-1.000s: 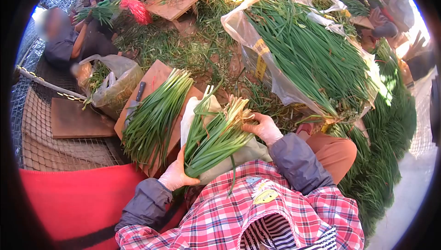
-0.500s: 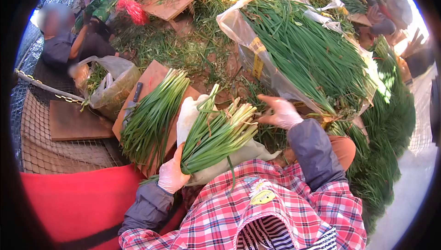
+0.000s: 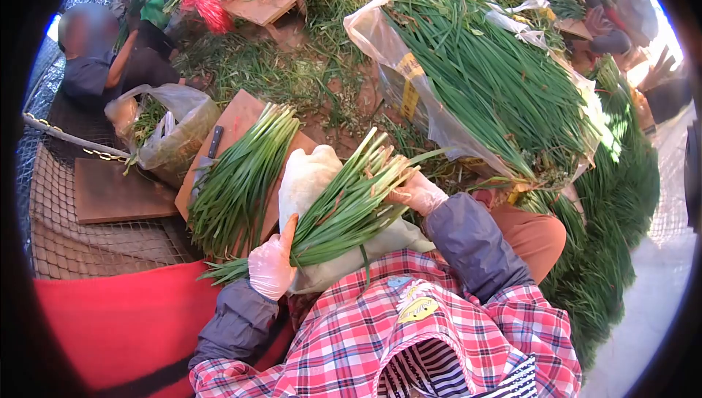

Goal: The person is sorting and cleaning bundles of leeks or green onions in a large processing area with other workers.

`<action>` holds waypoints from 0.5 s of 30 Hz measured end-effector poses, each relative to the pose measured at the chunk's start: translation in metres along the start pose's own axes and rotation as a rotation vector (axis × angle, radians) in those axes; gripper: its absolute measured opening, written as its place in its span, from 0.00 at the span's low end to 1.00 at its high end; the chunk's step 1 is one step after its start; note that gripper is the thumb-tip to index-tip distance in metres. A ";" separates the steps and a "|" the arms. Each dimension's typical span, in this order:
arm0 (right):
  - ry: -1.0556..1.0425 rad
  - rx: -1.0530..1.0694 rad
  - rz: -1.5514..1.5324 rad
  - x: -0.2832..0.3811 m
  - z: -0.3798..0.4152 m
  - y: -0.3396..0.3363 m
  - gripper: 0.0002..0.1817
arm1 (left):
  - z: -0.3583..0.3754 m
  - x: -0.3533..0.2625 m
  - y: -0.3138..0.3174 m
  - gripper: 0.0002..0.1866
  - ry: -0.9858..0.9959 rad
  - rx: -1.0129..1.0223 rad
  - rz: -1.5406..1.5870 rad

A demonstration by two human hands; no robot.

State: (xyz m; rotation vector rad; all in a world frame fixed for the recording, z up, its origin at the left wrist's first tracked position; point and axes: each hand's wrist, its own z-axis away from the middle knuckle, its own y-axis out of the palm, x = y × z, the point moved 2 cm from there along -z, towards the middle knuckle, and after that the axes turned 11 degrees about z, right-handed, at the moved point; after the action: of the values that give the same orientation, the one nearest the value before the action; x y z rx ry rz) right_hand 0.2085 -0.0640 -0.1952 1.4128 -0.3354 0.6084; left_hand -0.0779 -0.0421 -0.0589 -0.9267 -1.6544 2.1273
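A bunch of garlic chives lies slanted across my lap over a pale cloth, its whitish cut ends to the upper right. My gloved left hand is wrapped round the green end, the index finger lying along the stalks. At the pale ends, my gloved right hand grips the stalks; its fingertips are partly hidden behind them. To the left, a second bunch of chives rests on a wooden board, next to a dark-handled knife.
A large open plastic bag full of long chives stands at the upper right, with more chives heaped beyond it. A smaller bag sits at left near another board. A person sits at the upper left. Loose leaves cover the ground.
My right hand has come in from the right, apart and spread, to close on the pale ends. The left index finger has straightened along the stalks.
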 end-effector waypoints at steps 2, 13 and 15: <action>-0.121 0.052 0.910 0.012 0.002 0.007 0.20 | 0.000 0.002 0.001 0.43 0.016 0.000 -0.030; 0.078 -0.405 0.913 0.031 0.033 0.003 0.14 | 0.004 0.006 0.012 0.49 0.042 -0.027 -0.037; 0.027 -0.664 1.020 0.058 0.046 -0.021 0.09 | 0.007 0.005 0.010 0.50 0.037 -0.037 -0.014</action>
State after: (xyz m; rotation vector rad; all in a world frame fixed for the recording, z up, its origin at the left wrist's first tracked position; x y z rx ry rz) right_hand 0.2737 -0.0987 -0.1729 0.5126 -1.1480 1.1904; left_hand -0.0845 -0.0471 -0.0689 -0.9570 -1.6824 2.0640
